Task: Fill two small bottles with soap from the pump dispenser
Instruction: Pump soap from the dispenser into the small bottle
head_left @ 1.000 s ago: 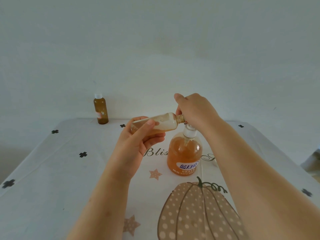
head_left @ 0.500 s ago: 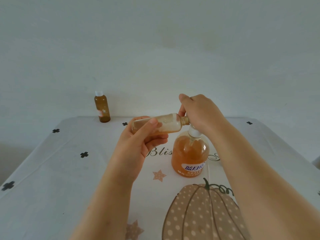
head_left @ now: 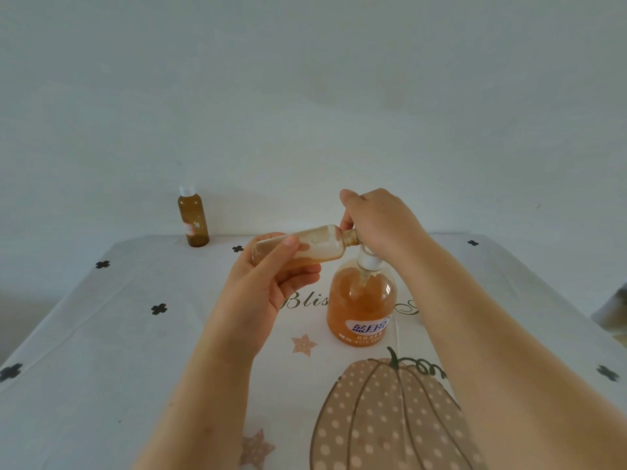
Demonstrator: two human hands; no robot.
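Head view: the left hand [head_left: 268, 290] grips a small clear plastic bottle [head_left: 305, 250] held on its side, open neck pointing right at the pump. The right hand [head_left: 376, 222] curls over the hidden head of a round clear pump dispenser of orange soap [head_left: 361, 307], apparently clasping it. A small amber bottle with white cap [head_left: 193, 222] stands far left on the white pumpkin-print surface [head_left: 101, 334]

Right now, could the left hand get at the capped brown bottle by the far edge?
Probably not yet: the left hand grips the small bottle, though nothing visible stands between it and the brown bottle.
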